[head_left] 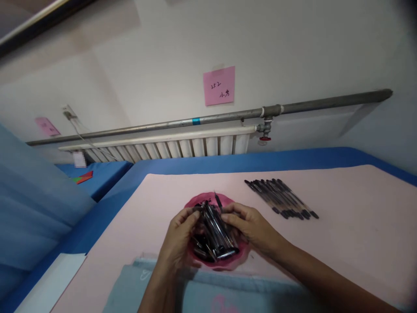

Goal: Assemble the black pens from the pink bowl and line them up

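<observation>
A pink bowl sits in front of me, filled with clear pen barrels and black pen caps. At its right side my right hand is closed on a pen, its pointed tip up and angled to the left. My left hand is over the bowl's left side, thumb and fingers pinched by a small dark piece too unclear to name. To the right of the bowl several capped black pens lie side by side in a slanted row.
A pink sheet covers the blue table. Light blue cloth lies along the near edge. White paper is at the lower left, beside a blue curtain. Behind the table are a radiator and a pipe.
</observation>
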A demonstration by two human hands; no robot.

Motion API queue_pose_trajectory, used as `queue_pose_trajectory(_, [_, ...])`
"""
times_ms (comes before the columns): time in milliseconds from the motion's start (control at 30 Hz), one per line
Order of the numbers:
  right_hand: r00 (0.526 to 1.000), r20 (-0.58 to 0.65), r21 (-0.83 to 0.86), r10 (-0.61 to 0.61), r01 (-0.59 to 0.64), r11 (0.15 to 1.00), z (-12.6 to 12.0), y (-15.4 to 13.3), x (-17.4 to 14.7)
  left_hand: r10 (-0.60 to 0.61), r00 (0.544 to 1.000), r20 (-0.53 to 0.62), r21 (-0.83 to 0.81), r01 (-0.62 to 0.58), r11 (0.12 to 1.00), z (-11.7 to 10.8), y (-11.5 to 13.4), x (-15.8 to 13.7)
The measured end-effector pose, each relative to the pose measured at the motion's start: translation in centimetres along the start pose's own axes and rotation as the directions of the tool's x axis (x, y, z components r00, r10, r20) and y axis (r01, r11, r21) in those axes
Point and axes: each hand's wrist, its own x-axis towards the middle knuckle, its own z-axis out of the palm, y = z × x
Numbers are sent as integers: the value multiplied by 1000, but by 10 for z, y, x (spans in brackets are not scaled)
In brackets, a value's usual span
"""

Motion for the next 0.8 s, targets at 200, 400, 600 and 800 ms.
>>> queue_pose_trajectory(200, [982, -180, -37, -55, 49, 998, -13, -4, 4, 115, 993, -13, 277, -107, 955, -6, 5, -1])
queue_pose_trajectory(400, [966, -249, 53, -63, 79, 995, -17, -2, 8, 148, 981, 123, 597, -192, 779, -10, -4, -1])
queue_pose_trajectory(600, [967, -253, 99, -43, 69, 993, -17, 0, 10, 136, 929, 344, 814, -368, 449, -6, -9, -4])
queue_pose_trajectory(800, [972, -233, 105, -27, 53, 993, -17, -3, 9, -4, 901, 434, 879, -422, 223, 5, -12, -9])
